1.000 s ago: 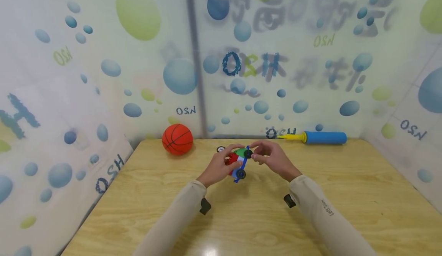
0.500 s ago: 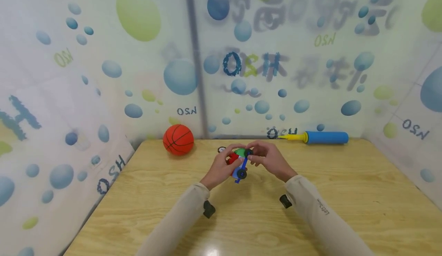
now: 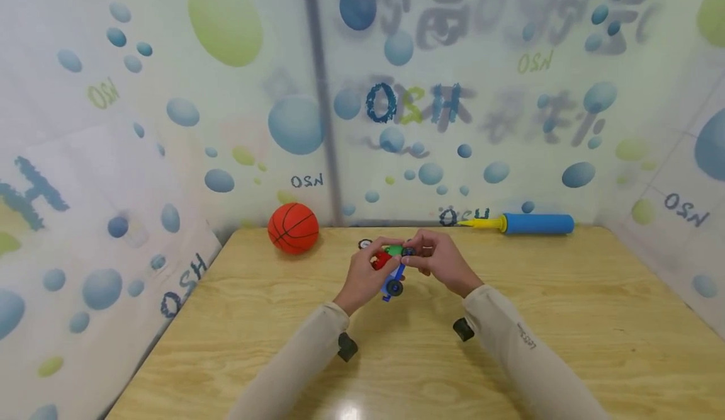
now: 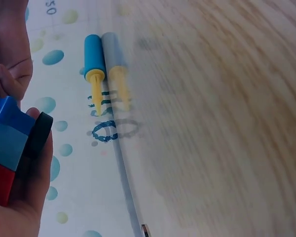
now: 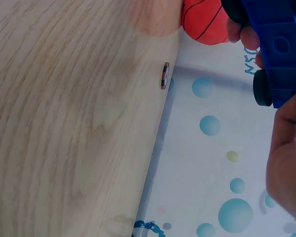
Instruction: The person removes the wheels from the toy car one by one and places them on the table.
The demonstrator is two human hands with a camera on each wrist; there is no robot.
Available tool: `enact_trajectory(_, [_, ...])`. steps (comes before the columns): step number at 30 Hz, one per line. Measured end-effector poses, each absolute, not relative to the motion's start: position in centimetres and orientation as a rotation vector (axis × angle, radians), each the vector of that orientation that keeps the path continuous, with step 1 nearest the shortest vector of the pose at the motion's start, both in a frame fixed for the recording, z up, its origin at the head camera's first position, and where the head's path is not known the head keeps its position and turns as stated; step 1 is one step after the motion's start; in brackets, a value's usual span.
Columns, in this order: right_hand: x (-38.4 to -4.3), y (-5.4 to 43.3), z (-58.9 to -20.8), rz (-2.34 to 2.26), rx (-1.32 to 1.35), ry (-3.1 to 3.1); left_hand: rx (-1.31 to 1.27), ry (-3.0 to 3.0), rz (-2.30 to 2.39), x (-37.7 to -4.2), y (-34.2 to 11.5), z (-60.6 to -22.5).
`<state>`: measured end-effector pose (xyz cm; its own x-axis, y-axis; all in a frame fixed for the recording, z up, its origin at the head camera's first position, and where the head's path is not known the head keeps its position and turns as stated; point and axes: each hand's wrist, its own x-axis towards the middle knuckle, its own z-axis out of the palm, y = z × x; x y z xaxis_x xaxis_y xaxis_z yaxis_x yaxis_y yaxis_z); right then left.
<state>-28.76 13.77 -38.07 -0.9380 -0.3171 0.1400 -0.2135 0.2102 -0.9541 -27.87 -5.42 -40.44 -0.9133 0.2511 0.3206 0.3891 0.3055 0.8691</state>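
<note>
Bubble-printed walls (image 3: 255, 86) stand behind a wooden table (image 3: 419, 363). Held above it, between both hands, is a toy car (image 3: 391, 278), probably light, stiff, smooth plastic whose pieces could pop loose; its blue base looks the firmest hold. Its long axis runs away from the person, slanting right, underside facing right; I cannot tell which end is front. The left hand (image 3: 364, 273) grips the body; the right hand (image 3: 447, 264) pinches the car at its far wheel (image 3: 408, 252). Beyond are a small disc (image 3: 364, 244), a ball (image 3: 293, 228) and a pump (image 3: 538, 224).
</note>
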Motion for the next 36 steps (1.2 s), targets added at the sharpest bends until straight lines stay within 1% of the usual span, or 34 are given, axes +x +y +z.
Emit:
enact_trajectory(15, [-29.1,13.7,-37.5,-1.807,-0.561,2.365,-0.583,-2.344,-1.702,-28.0,-5.0,-40.9])
enact_trajectory(22, [-29.0,13.7,-37.9,-1.793,-0.559,2.36,-0.537,-2.358,-1.737,-27.8,-4.7,-41.1])
enact_trajectory(30, [-28.5,13.7,-38.2,-1.8,-0.664,2.415,-0.537,-2.354,-1.705,-26.0,-4.4,-39.4])
enact_trajectory(36, [-27.9,13.0,-38.6,-1.788,-0.766,2.452,-0.528,-2.37,-1.707,-27.5,-5.6,-41.1])
